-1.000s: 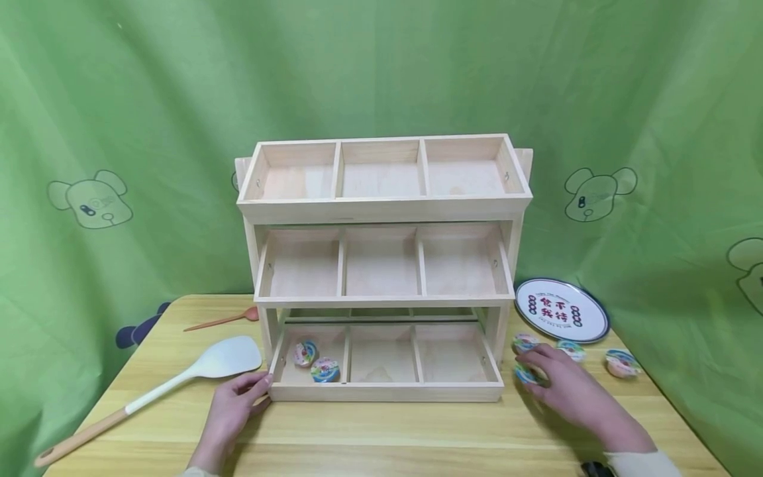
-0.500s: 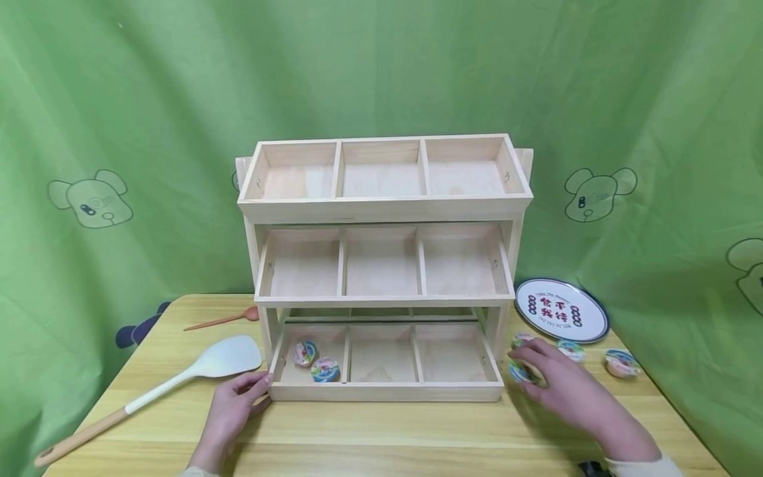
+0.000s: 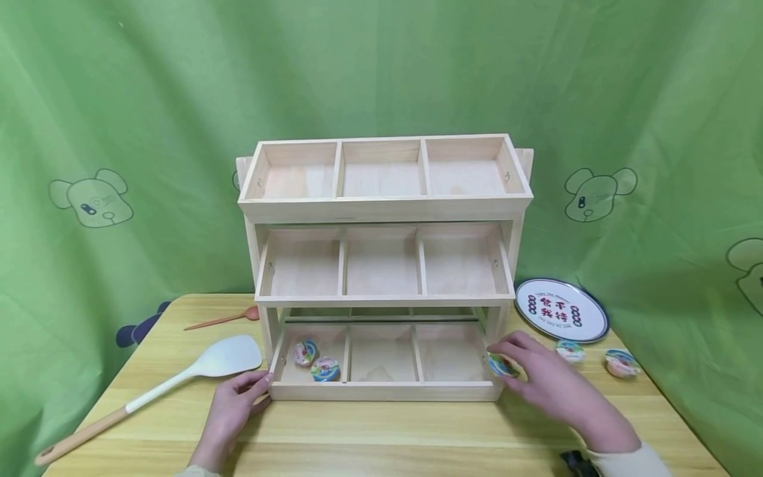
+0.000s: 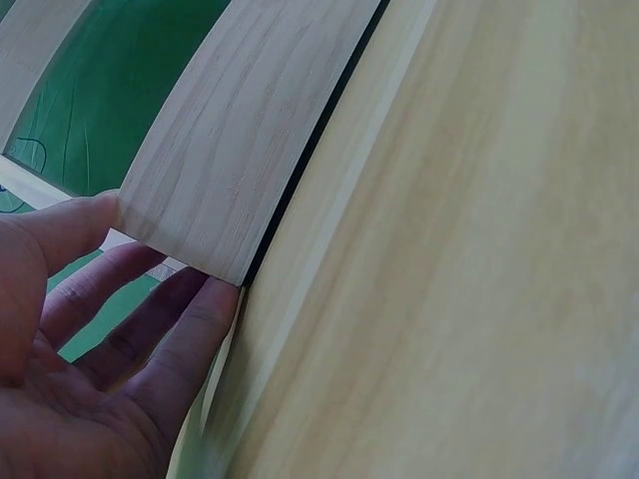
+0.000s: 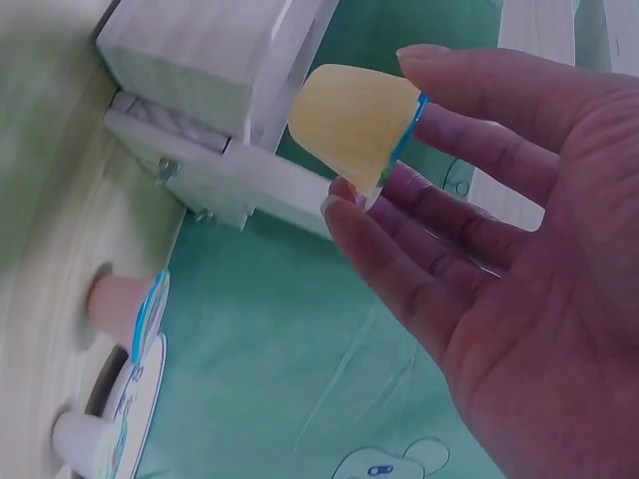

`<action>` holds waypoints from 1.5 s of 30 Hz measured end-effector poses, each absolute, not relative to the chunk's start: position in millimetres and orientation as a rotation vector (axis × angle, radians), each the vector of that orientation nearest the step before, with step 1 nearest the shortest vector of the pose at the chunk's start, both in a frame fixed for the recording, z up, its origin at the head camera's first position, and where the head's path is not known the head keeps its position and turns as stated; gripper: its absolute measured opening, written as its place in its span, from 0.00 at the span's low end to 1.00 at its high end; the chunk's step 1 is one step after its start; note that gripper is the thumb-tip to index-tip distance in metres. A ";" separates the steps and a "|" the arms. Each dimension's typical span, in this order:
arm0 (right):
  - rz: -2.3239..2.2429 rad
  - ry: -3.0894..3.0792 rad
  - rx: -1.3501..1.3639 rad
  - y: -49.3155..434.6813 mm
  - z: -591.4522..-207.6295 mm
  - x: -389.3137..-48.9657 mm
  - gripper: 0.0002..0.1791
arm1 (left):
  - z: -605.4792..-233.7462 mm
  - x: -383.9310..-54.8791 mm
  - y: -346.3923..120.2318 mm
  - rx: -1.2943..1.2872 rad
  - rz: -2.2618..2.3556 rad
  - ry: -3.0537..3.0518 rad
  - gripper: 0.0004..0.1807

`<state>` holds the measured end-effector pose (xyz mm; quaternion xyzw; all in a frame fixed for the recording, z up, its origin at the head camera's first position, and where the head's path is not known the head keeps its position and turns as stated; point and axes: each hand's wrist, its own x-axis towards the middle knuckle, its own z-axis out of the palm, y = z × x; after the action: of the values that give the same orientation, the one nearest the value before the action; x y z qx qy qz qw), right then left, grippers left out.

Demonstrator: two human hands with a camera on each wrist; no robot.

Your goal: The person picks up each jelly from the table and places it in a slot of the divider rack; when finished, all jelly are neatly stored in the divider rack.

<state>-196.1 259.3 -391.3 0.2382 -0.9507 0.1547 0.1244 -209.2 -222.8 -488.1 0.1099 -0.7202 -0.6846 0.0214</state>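
A pale wooden rack (image 3: 387, 211) with three tilted trays, each split into three compartments, stands mid-table. My left hand (image 3: 234, 411) grips the front left corner of the bottom tray (image 4: 235, 150), thumb on the upper edge and fingers beneath. Between the thumb and fingers of my right hand (image 3: 551, 381) is a small jelly cup (image 5: 349, 115), yellowish with a blue-rimmed lid, raised beside the bottom tray's right end. Two jelly cups (image 3: 324, 370) lie in that tray's left compartment. More cups, including a pink one (image 5: 115, 304), sit on the table right of the rack.
At the right back lies an oval white plate (image 3: 560, 310) with a dark rim. A white spatula (image 3: 223, 358) with a wooden handle and a small red spoon (image 3: 250, 313) lie on the left. Green cloth (image 3: 381, 66) hangs behind the table.
My right hand has lifted the jelly cup off the table and carried it left to the bottom tray's right end. The left hand stays at its corner.
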 end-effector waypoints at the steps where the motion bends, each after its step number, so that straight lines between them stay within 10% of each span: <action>1: 0.450 -2.778 0.696 257.0 -390.5 -196.5 0.23 | -488.3 -209.3 -222.8 0.340 -2.121 -2.233 0.18; 45: 0.517 -2.848 0.970 163.9 -393.4 -241.6 0.20 | -485.0 -210.9 -225.2 0.342 -2.133 -2.238 0.16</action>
<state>-241.6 163.9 -393.4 0.3174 -0.9320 0.1692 0.0446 -210.9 -225.2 -485.0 0.1100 -0.7194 -0.6857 0.0154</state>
